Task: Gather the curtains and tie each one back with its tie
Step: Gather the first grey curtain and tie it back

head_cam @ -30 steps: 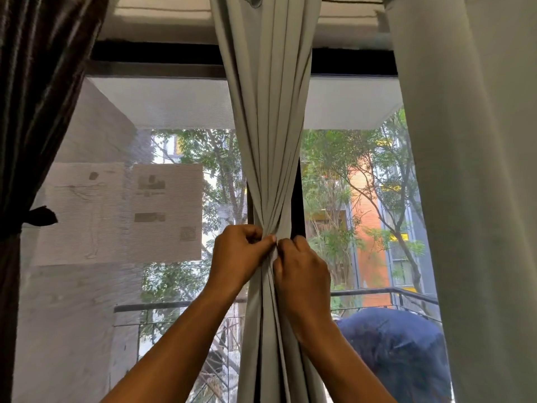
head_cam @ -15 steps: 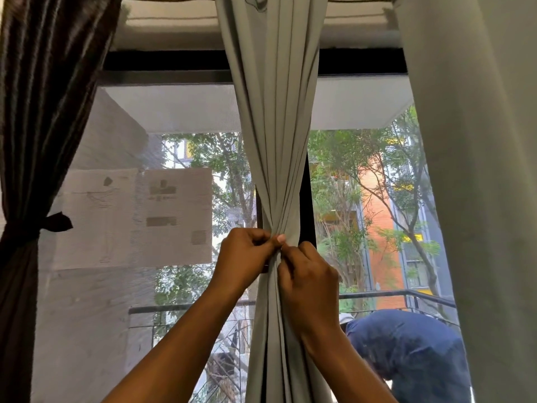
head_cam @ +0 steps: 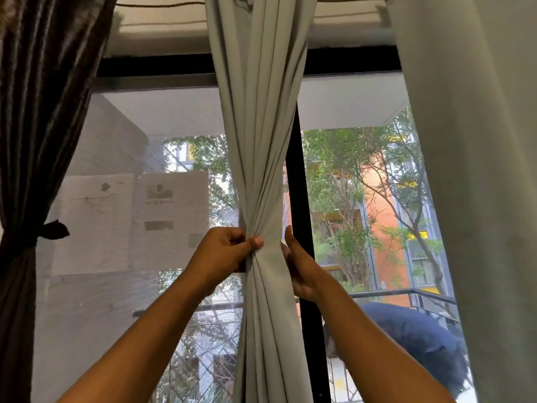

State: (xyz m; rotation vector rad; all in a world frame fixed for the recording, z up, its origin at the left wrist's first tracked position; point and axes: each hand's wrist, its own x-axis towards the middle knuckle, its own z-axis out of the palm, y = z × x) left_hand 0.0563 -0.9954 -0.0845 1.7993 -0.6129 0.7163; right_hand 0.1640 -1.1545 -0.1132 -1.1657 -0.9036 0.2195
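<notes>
A pale grey curtain [head_cam: 258, 126] hangs in the middle of the window, bunched narrow at its waist. My left hand [head_cam: 223, 251] grips that waist from the left, thumb pressed on the front folds. My right hand [head_cam: 299, 266] sits against the bundle's right side, thumb up and fingers hidden behind the cloth. No tie shows on this curtain. At the far left a dark brown curtain [head_cam: 43, 112] hangs gathered, held by a dark tie [head_cam: 49, 229].
Another pale grey curtain [head_cam: 479, 170] hangs loose along the right edge. A black window post [head_cam: 302, 199] runs behind the middle curtain. Papers [head_cam: 130, 222] are stuck on the mesh pane at left. Outside, a person in dark blue [head_cam: 412, 335] bends by a railing.
My right hand has moved off the front of the bundle to its right side, with its thumb now raised. My left hand still grips the waist. The view has shifted slightly.
</notes>
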